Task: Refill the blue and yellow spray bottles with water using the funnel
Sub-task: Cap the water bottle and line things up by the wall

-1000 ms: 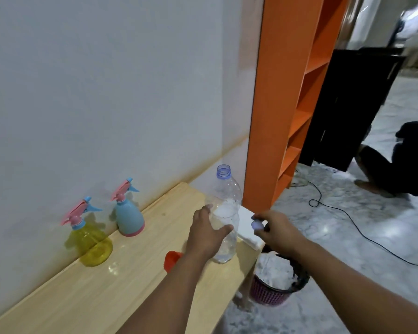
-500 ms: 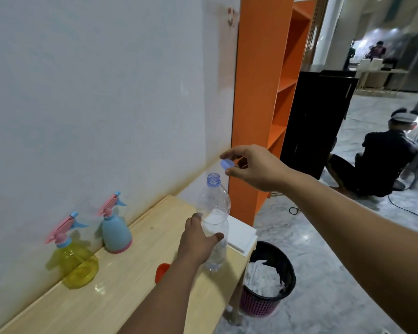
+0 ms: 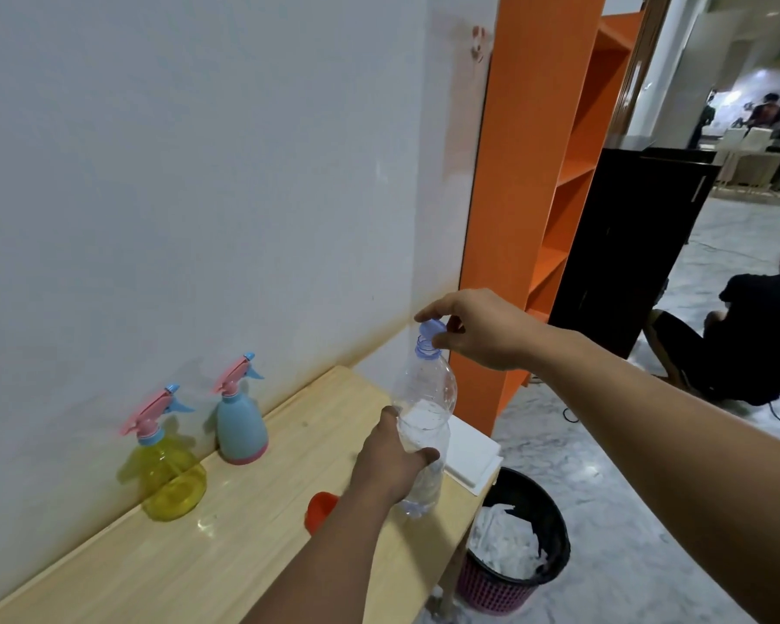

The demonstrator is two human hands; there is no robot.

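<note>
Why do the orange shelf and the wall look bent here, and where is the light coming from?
Head view: the wide-angle lens bows the orange shelf and wall edge; soft shadows of the yellow sprayer and blue sprayer fall leftward on the wall, so light seems to come from the right; a glare spot shows on the table; the far room is overexposed.

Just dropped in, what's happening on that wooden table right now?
The left hand grips a clear water bottle standing on the table. The right hand holds its blue cap at the open neck. The yellow spray bottle and blue spray bottle stand capped by the wall.
</note>
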